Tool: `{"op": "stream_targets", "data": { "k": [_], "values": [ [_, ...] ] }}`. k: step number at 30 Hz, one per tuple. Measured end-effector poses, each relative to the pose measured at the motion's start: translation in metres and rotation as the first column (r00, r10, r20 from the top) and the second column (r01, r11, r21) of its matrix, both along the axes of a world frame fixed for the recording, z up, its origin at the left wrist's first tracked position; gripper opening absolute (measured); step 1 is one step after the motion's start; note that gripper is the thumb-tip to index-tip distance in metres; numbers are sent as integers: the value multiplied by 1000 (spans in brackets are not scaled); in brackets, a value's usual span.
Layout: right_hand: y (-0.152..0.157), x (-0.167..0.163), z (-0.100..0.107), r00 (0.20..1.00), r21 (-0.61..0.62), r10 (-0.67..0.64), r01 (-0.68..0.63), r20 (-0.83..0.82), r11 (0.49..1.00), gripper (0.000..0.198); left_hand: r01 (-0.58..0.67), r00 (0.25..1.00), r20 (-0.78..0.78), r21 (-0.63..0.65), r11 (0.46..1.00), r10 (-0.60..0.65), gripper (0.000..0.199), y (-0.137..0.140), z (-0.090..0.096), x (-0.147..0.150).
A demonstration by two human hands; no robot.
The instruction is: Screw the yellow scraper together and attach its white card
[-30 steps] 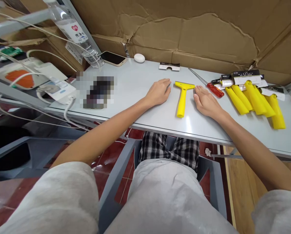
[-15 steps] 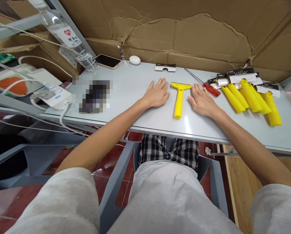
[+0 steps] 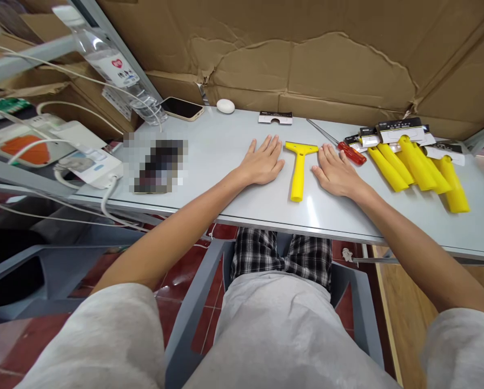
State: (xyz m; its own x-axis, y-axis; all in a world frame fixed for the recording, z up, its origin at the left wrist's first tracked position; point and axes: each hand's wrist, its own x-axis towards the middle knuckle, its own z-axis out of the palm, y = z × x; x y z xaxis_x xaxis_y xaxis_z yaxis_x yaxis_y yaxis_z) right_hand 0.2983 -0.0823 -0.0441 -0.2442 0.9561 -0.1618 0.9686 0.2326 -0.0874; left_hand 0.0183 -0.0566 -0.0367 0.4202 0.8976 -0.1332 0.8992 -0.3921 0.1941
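My left hand [image 3: 262, 161] lies flat on the light grey table [image 3: 209, 162], palm down, fingers stretched out. Between my hands is a yellow scraper [image 3: 298, 172], its wide head toward the back and its handle toward me. My right hand [image 3: 336, 170] also rests flat, open, with its fingertips close to the scraper's head. Neither hand holds anything. Just beyond my right fingers lies a screwdriver [image 3: 349, 153] with a red handle, its shaft pointing to the back left. A small black-and-white card piece [image 3: 274, 118] sits near the table's back edge.
Several yellow scraper handles [image 3: 418, 162] with black-and-white packaging are heaped at the right. Leftward are a blurred-out dark item [image 3: 160, 165], a phone [image 3: 181, 108], a white oval object [image 3: 225, 106], a water bottle [image 3: 112, 67] and a white power adapter with cables [image 3: 93, 165]. Cardboard [image 3: 315, 65] stands behind.
The whole view has shifted slightly, so things appear a little lower. Both hands stay flat on the table, and the scraper and screwdriver keep their places.
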Motion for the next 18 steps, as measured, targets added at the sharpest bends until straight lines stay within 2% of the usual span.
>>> {"op": "stream_targets", "data": {
  "k": [18],
  "values": [
    [7,8,-13,998,54,35,-32,-51,998,108,16,1000,19,36,999,-17,91,2,-6,-2]
  ]
}}
